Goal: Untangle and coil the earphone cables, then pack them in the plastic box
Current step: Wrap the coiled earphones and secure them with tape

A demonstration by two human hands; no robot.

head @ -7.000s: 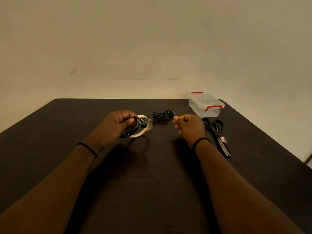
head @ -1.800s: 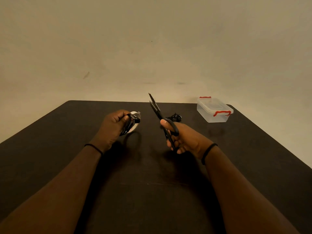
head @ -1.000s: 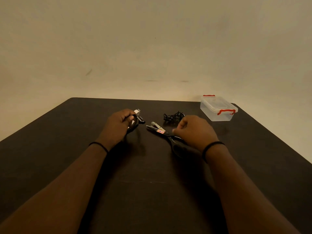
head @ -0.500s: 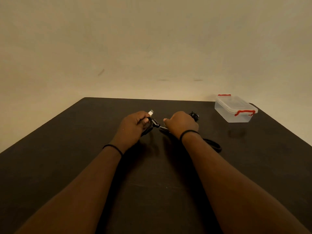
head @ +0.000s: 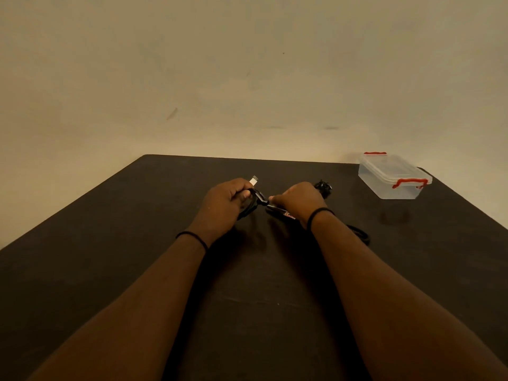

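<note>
While both forearms stretch out over the dark table [head: 110, 243], the person's hands meet near its middle. Its top is matte, almost black, dully lit, with a rounded far-left corner, and it stands against a plain beige wall [head: 247, 64] marked by a few faint scuffs and smudges.

Her or his left hand [head: 224, 202] has its fingers curled round a coiled black earphone cable [head: 254, 203], a small pale piece [head: 254, 180] sticking up past the knuckles. The right hand [head: 298, 199] is just beside it, fingertips drawn together at the cable's near end; whether they actually pinch the cable I cannot tell. Under that hand lie black scissors [head: 283, 214], blades toward the left hand, one handle loop [head: 360, 235] showing beyond the wrist on the tabletop.

A second tangle of black earphone cable [head: 323, 187] lies on the table just behind the right hand. Well apart, near the far-right corner, sits the clear plastic box [head: 393, 176] with its lid on and red clips at both ends. Each wrist wears a thin black band [head: 192, 237].
</note>
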